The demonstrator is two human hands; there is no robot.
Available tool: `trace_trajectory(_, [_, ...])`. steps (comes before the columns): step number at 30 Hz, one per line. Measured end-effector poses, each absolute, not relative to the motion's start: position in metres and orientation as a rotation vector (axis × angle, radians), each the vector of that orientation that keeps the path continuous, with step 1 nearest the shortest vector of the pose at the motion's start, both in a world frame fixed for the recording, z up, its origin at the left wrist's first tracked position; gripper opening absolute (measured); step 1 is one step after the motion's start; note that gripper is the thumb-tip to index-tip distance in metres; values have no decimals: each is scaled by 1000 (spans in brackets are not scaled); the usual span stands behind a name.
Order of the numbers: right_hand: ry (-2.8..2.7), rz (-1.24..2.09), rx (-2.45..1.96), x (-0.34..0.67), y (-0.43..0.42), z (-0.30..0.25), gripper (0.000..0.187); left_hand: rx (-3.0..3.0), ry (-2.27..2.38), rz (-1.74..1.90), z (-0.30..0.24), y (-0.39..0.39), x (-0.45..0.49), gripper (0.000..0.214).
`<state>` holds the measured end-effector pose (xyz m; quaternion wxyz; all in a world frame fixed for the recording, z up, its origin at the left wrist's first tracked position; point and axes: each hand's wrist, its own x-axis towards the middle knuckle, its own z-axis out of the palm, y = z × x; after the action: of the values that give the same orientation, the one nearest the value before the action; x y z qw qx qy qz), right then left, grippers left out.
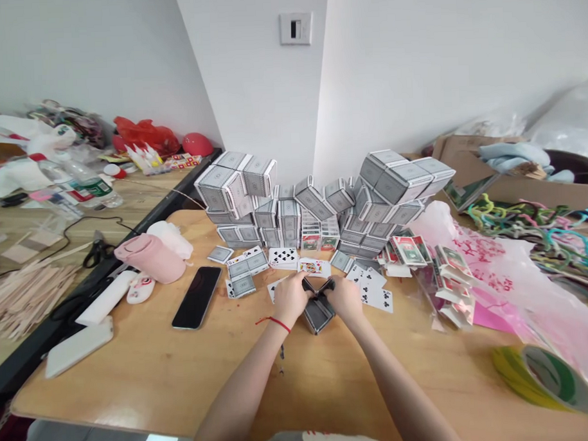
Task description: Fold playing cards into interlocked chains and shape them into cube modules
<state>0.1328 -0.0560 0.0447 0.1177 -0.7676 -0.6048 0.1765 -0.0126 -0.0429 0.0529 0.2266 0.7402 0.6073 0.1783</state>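
Note:
A small box folded from playing cards (319, 316) sits low over the table in front of me, its top partly open. My left hand (291, 299), with a red string on the wrist, pinches its left upper edge. On the opposite edge my right hand (345, 298) is closed too; the fingertips are partly hidden. Just beyond lie loose cards: a face card (314, 267), an eight of clubs (283, 257) and several club cards (373, 288) by my right hand. Behind them rises a structure of grey-backed card blocks (277, 214), taller at both ends.
A black phone (197, 298), pink roll (153, 257) and white power bank (79, 347) lie left. Opened card boxes (453, 282), pink plastic (498, 258) and a roll of yellow-green tape (543, 378) lie right. The wall (265, 86) stands close behind the structure.

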Motion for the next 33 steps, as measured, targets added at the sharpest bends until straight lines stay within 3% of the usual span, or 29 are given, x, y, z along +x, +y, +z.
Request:
trace_trajectory(7, [-1682, 508, -1854, 149, -50, 44, 42, 1924, 1470, 744, 54, -31, -25, 42])
trace_trajectory(12, [-1502, 387, -1660, 150, -69, 59, 32, 2005, 1429, 1162, 71, -52, -50, 23])
trace_trajectory(14, [-1602, 512, -1577, 143, -82, 65, 25, 2205, 1230, 1084, 74, -65, -57, 21])
trace_trajectory(18, [-1918, 717, -1385, 121, -107, 64, 22, 2540, 1055, 715, 66, -77, -61, 40])
trace_trajectory(22, [-2123, 503, -1516, 103, -118, 44, 27, 2729, 1028, 484, 49, -71, -56, 17])
trace_trajectory(24, [-2167, 378, -1604, 98, -119, 33, 28, 2745, 1040, 454, 41, -68, -54, 4])
trace_trajectory(33, [-2265, 264, -1457, 100, -114, 19, 26, 2766, 882, 604, 24, -63, -53, 19])
